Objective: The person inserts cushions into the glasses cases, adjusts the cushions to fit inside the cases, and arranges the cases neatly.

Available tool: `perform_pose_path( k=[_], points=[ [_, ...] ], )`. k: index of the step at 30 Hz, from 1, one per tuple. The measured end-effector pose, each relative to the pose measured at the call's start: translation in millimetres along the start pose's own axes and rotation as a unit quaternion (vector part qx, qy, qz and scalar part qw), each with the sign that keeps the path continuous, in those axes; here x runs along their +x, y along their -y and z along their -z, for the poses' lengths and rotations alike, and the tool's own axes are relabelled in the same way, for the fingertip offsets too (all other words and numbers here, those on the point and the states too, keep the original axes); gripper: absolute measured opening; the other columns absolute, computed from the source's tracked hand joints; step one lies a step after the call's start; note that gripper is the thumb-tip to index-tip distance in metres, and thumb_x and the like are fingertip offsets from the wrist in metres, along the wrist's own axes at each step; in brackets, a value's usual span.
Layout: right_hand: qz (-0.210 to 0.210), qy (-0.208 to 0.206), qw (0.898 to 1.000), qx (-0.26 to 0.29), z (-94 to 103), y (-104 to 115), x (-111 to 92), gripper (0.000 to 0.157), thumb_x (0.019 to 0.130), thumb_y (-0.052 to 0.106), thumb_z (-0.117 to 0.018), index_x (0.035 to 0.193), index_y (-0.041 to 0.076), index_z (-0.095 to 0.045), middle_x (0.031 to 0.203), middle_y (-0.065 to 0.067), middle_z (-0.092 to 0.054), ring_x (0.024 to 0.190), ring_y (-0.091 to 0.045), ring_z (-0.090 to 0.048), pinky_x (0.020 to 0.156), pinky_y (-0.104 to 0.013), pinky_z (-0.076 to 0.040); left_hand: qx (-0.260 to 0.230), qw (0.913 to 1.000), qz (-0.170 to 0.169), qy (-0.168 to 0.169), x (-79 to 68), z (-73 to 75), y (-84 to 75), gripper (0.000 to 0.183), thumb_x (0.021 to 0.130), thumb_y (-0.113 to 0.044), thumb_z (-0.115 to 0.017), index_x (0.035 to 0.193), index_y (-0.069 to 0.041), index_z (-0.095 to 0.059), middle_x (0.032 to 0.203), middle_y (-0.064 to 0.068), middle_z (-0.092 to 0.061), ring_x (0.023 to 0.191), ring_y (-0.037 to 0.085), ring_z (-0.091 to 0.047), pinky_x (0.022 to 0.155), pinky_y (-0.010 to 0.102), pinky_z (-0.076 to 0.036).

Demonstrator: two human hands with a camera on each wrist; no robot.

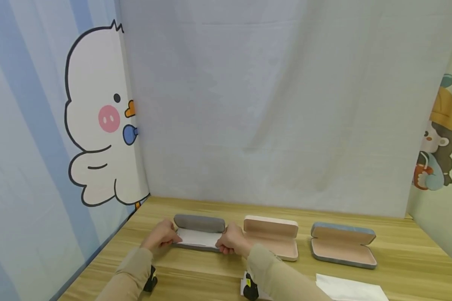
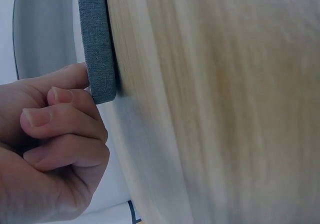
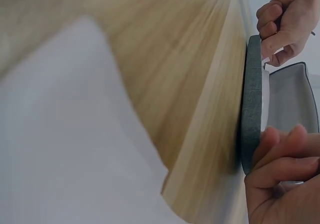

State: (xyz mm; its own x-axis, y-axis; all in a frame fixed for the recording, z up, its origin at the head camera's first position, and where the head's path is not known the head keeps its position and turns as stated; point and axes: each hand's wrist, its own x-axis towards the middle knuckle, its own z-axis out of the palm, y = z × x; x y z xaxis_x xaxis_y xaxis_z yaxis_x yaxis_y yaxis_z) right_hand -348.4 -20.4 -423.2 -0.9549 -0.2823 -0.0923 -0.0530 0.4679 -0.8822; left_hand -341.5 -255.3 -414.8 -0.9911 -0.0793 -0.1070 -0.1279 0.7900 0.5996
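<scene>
Lid (image 1: 199,223) raised on the far side of both hands, a long grey case (image 2: 96,39) lies on the counter (image 1: 196,271) directly between the left hand (image 1: 162,235) and the right hand (image 1: 233,240). Its long axis runs from one hand to the other, so neither is plainly nearer: each touches its own end. A folded white sheet (image 1: 199,237) fills the tray between them, lying along that same axis, with fingertips at both of its ends.

On the left hand, one finger reaches over the end wall into the tray, while the others are bent in toward the palm with nothing inside them. The right hand is bent much the same way, fingertips in at its end of the case. Whether either of them pinches the sheet or merely presses it, I cannot tell; the fingertips are partly hidden behind the case wall.

Just beside the right hand, on its outer side, stands a pink-lined case (image 1: 271,244), its lid up too; farther out that way is a blue case (image 1: 342,248), likewise unfolded. A loose white piece (image 1: 350,288) lies past the right forearm, closer to the person than either hand.
</scene>
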Motion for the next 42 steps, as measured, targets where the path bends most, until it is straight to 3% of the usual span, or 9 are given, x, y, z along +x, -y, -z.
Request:
perform_pose_path(
  k=[7, 11, 13, 15, 18, 20, 26, 36, 42],
  points=[
    [0.017, 0.014, 1.000, -0.005, 2.2, 0.8, -2.5, 0.022, 0.078, -0.003, -0.069, 0.056, -0.003, -0.065, 0.038, 0.004, -0.047, 0.031, -0.004, -0.037, 0.030, -0.015, -0.028, -0.022, 0.9996, -0.016, 0.005, -1.4, 2.1, 4.0, 0.047, 0.078, -0.009, -0.074, 0.048, -0.015, -0.039, 0.040, -0.008, -0.031, 0.037, 0.005, -0.027, 0.035, 0.015, -0.023],
    [0.029, 0.049, 0.998, -0.016, 10.0, 3.5, -6.1, 0.028, 0.080, 0.003, -0.070, 0.055, -0.007, -0.062, 0.037, 0.003, -0.046, 0.030, -0.005, -0.038, 0.030, -0.016, -0.028, -0.063, 0.9967, -0.032, 0.040, -5.3, 14.0, 8.7, 0.029, 0.082, -0.014, -0.074, 0.072, -0.005, -0.048, 0.047, -0.004, -0.039, 0.040, 0.006, -0.030, 0.037, 0.017, -0.024],
    [0.032, 0.062, 0.997, -0.025, 13.4, 5.0, -7.8, 0.027, 0.079, 0.004, -0.074, 0.067, -0.015, -0.062, 0.038, 0.001, -0.048, 0.029, -0.006, -0.041, 0.030, -0.016, -0.030, -0.081, 0.9936, -0.037, 0.068, -6.6, 19.8, 12.1, 0.035, 0.082, -0.016, -0.075, 0.099, 0.001, -0.049, 0.053, 0.000, -0.045, 0.042, 0.008, -0.037, 0.038, 0.017, -0.030],
    [0.031, 0.070, 0.997, -0.031, 15.1, 5.8, -9.0, 0.039, 0.075, 0.003, -0.079, 0.094, -0.024, -0.057, 0.042, -0.002, -0.051, 0.030, -0.007, -0.044, 0.029, -0.017, -0.035, -0.100, 0.9885, -0.039, 0.106, -6.3, 23.1, 16.1, 0.062, 0.082, -0.015, -0.076, 0.127, 0.002, -0.037, 0.057, 0.004, -0.051, 0.045, 0.011, -0.044, 0.040, 0.019, -0.037],
    [0.013, 0.072, 0.997, -0.020, 13.5, 5.4, -9.6, 0.078, 0.068, -0.003, -0.083, 0.129, -0.009, -0.036, 0.054, -0.009, -0.057, 0.033, -0.010, -0.049, 0.030, -0.018, -0.042, -0.117, 0.9794, -0.054, 0.155, -3.9, 24.1, 22.1, 0.098, 0.079, -0.008, -0.078, 0.149, -0.004, -0.010, 0.065, 0.008, -0.057, 0.049, 0.014, -0.053, 0.044, 0.022, -0.046],
    [0.007, 0.072, 0.997, -0.007, 10.4, 4.2, -9.2, 0.094, 0.065, -0.007, -0.084, 0.139, 0.001, -0.026, 0.064, -0.015, -0.060, 0.035, -0.010, -0.050, 0.032, -0.019, -0.045, -0.124, 0.9749, -0.066, 0.173, -2.0, 23.1, 25.0, 0.111, 0.077, -0.005, -0.079, 0.152, -0.007, 0.003, 0.067, 0.009, -0.057, 0.050, 0.014, -0.054, 0.045, 0.022, -0.048],
    [0.000, 0.054, 0.998, 0.011, 1.5, -0.2, -5.6, 0.100, 0.065, -0.013, -0.081, 0.142, 0.005, -0.021, 0.079, -0.025, -0.059, 0.037, -0.011, -0.052, 0.032, -0.020, -0.047, -0.138, 0.9696, -0.101, 0.175, 1.0, 20.2, 28.3, 0.115, 0.077, 0.001, -0.076, 0.151, 0.000, 0.012, 0.065, 0.006, -0.053, 0.048, 0.012, -0.053, 0.044, 0.020, -0.047],
    [0.008, 0.072, 0.995, 0.067, 2.1, -4.0, -4.6, 0.074, 0.069, -0.015, -0.076, 0.121, 0.006, -0.029, 0.063, -0.016, -0.059, 0.036, -0.012, -0.052, 0.033, -0.022, -0.049, -0.179, 0.9597, -0.116, 0.183, 1.9, 17.8, 33.5, 0.115, 0.078, 0.004, -0.074, 0.151, -0.001, 0.015, 0.074, 0.005, -0.044, 0.051, 0.010, -0.055, 0.045, 0.019, -0.049],
    [0.013, 0.079, 0.994, 0.076, 2.4, -5.5, -5.2, 0.067, 0.071, -0.014, -0.076, 0.116, 0.006, -0.030, 0.057, -0.014, -0.058, 0.035, -0.012, -0.052, 0.033, -0.023, -0.049, -0.186, 0.9560, -0.125, 0.189, 3.4, 16.3, 37.9, 0.114, 0.079, 0.003, -0.074, 0.151, -0.004, 0.015, 0.076, 0.005, -0.042, 0.053, 0.011, -0.055, 0.046, 0.019, -0.049]
  ],
)
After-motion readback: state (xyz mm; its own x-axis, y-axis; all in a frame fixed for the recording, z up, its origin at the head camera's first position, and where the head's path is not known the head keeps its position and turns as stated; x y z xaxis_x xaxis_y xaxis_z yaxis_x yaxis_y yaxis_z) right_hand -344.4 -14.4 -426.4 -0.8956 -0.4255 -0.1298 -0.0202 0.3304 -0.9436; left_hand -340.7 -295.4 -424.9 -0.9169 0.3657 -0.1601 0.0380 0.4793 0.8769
